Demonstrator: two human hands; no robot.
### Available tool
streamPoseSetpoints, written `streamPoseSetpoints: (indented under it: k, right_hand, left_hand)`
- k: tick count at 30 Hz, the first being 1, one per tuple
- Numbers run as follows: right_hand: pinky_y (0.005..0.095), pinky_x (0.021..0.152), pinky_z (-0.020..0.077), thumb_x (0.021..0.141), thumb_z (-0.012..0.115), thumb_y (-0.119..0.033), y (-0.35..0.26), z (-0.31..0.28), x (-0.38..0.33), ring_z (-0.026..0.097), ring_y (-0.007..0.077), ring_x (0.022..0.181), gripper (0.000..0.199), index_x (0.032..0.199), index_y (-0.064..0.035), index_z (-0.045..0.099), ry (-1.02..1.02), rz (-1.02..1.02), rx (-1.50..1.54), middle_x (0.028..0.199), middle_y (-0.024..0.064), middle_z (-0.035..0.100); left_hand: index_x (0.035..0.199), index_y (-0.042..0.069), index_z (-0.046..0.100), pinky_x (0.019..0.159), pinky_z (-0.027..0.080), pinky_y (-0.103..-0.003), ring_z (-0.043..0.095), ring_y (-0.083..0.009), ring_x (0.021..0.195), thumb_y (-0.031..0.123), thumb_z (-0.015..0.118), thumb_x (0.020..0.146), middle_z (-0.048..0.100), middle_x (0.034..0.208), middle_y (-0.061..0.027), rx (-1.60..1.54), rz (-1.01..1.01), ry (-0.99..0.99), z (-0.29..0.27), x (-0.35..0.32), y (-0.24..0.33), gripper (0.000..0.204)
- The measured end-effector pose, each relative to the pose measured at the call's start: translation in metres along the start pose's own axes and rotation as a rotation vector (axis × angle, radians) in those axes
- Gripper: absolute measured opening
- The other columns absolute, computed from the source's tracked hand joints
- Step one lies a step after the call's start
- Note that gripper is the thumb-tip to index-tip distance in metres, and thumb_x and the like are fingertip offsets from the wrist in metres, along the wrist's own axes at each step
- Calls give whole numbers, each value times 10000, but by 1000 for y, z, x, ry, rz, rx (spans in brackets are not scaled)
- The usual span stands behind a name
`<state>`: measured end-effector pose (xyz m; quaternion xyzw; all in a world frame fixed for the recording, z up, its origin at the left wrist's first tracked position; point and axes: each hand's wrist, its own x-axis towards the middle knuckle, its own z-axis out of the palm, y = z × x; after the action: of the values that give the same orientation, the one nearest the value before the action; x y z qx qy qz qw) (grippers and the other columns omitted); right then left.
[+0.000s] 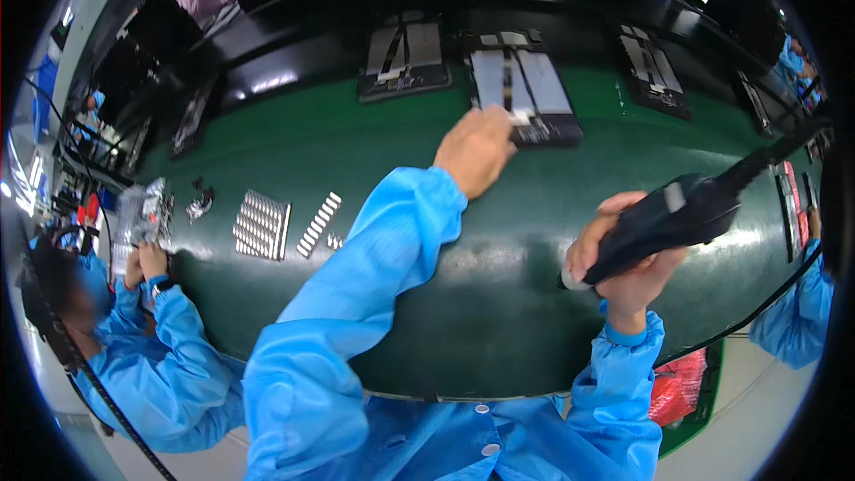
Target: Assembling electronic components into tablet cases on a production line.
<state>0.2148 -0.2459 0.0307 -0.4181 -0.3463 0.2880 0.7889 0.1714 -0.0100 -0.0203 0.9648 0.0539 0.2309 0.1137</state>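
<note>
An opened tablet (541,82), with pale battery panels and dark strips, lies on the dark green work surface (499,330) ahead of me. My left hand (476,151) reaches to its near left corner with curled fingers, seemingly gripping the edge; the fingertips are blurred and partly hidden. On the right, my right hand (628,272) is wrapped round a black corded hand tool (663,223), probably an electric screwdriver. The tool slants above the surface, its cord end toward the upper right. Its working tip does not show clearly.
More opened tablets (405,53) (655,71) lie along the far side. At left are a sheet of small metallic parts (260,224), a strip of white pieces (319,224) and a clear bag (142,214). A co-worker's hands (147,263) work there. Red wrap (679,387) sits below, right.
</note>
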Motion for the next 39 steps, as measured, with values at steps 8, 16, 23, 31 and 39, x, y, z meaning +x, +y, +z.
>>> streamPoseSetpoints:
  k: [8,16,23,31,39]
  right_hand:
    - [301,514,480,782,423,-767,6,-14,-9,569,177,536,830,1099,0,438,-58,123,-62,639,106,556]
    - [237,491,445,850,594,-424,11,-19,-4,546,92,544,453,945,14,526,-58,51,7,655,39,566]
    - [217,504,442,859,592,-253,11,-18,2,524,74,555,381,1087,41,509,-78,67,95,677,30,560]
    - [251,454,445,767,479,-737,-13,-22,-11,543,129,488,830,1089,28,490,101,-1,-89,602,62,549]
    - [293,432,428,792,360,-784,-28,-33,-1,496,170,439,894,1154,31,423,119,-167,-64,598,90,501]
  left_hand:
    - [1013,13,612,907,414,-467,509,-279,1108,30,629,695,563,1097,-115,738,-151,-280,-43,39,-80,319]
    - [1188,10,532,907,475,-407,586,-393,1013,-7,583,610,581,1165,-220,507,-322,-250,-77,27,-152,581]
    - [882,102,702,668,528,-401,659,-332,693,76,573,606,668,780,-169,581,-203,487,-160,-2,-115,306]
    - [888,17,648,682,494,-348,652,-282,780,-2,590,481,675,862,-128,380,154,379,-164,-91,43,411]
    - [1134,16,611,930,411,-466,552,-291,1155,168,741,579,594,1213,-126,-51,156,-219,-109,-164,117,590]
